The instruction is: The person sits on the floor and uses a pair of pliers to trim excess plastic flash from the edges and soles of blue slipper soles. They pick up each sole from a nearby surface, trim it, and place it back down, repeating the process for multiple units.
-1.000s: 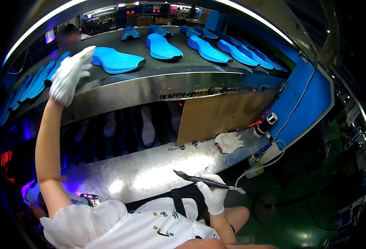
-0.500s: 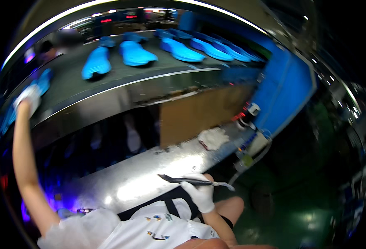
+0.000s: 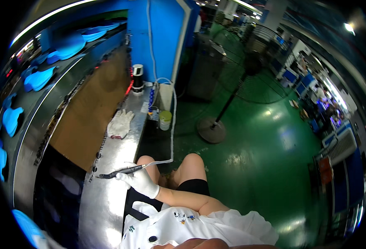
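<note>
Gripping pen tool (image 3: 120,171) in gloved right hand (image 3: 139,182) over steel counter (image 3: 102,207) edge | left hand out of view | spare gloves (image 3: 119,123) farther along counter

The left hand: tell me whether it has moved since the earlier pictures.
Yes. Earlier it reached up to the blue insoles on the upper shelf; now it is out of view, while the right hand holds the pen-shaped tool at the metal bench.

Spare glove (image 3: 119,123) on bench (image 3: 104,207), fan (image 3: 249,79) rightward
</note>
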Demonstrator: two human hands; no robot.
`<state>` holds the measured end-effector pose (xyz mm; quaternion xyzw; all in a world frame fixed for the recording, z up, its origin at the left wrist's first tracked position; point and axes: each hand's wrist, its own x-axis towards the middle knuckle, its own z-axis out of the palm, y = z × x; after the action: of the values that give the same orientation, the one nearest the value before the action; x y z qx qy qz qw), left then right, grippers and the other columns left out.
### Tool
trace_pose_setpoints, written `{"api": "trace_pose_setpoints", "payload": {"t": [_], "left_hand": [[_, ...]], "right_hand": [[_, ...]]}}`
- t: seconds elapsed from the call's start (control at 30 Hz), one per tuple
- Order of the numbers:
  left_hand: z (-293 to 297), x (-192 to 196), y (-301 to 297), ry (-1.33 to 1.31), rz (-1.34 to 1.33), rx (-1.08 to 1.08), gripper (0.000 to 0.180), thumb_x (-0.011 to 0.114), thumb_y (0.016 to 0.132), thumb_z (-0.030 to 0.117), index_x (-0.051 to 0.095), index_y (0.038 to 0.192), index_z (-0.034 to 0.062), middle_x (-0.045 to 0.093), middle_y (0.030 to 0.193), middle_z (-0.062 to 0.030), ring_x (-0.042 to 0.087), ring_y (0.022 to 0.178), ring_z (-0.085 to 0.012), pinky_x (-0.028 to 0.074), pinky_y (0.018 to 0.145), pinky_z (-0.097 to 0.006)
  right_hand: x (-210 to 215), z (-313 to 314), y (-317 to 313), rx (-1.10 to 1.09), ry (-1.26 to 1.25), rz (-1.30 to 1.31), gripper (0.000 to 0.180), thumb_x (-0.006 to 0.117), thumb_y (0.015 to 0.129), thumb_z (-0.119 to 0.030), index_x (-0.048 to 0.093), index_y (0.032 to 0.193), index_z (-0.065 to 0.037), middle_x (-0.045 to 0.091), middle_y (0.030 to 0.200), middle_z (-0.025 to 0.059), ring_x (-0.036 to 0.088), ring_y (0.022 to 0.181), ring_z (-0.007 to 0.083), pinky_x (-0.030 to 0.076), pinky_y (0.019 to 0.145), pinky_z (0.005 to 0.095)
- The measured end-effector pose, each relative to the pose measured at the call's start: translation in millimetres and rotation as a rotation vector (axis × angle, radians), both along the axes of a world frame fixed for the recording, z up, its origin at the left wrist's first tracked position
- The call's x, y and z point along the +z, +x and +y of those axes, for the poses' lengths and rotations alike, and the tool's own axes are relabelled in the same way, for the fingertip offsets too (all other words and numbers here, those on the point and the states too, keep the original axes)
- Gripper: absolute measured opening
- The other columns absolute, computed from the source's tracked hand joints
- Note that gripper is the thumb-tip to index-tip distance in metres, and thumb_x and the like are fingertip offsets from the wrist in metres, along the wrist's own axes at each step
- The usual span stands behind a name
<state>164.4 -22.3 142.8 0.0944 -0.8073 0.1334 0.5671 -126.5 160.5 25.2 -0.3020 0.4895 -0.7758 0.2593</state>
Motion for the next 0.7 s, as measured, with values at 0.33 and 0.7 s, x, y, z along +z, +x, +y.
{"api": "trace_pose_setpoints", "payload": {"t": [0.33,0.7], "left_hand": [[3,-285,-67,0.456,-0.235,-0.527,0.010,0.065,0.076,0.008,0.057,0.079,0.0021,0.058,0.121,-0.0251,0.057,0.110,-0.0419,0.046,0.096,-0.049],[14,-209,-140,2.419,0.180,-0.952,0.039,0.049,0.093,0.040,0.061,0.111,0.0080,0.047,0.123,-0.0130,0.046,0.110,-0.0260,0.041,0.088,-0.042]], "right_hand": [[-26,-21,-9,-0.186,0.020,0.023,0.020,0.071,0.087,-0.011,0.069,0.104,-0.002,0.067,0.074,-0.0002,0.058,0.059,0.0035,0.045,0.051,0.0205],[-16,-45,-14,-0.268,0.089,0.025,0.011,0.069,0.085,-0.010,0.069,0.089,0.000,0.066,0.071,0.0033,0.059,0.059,0.0085,0.047,0.053,0.0251]]}}
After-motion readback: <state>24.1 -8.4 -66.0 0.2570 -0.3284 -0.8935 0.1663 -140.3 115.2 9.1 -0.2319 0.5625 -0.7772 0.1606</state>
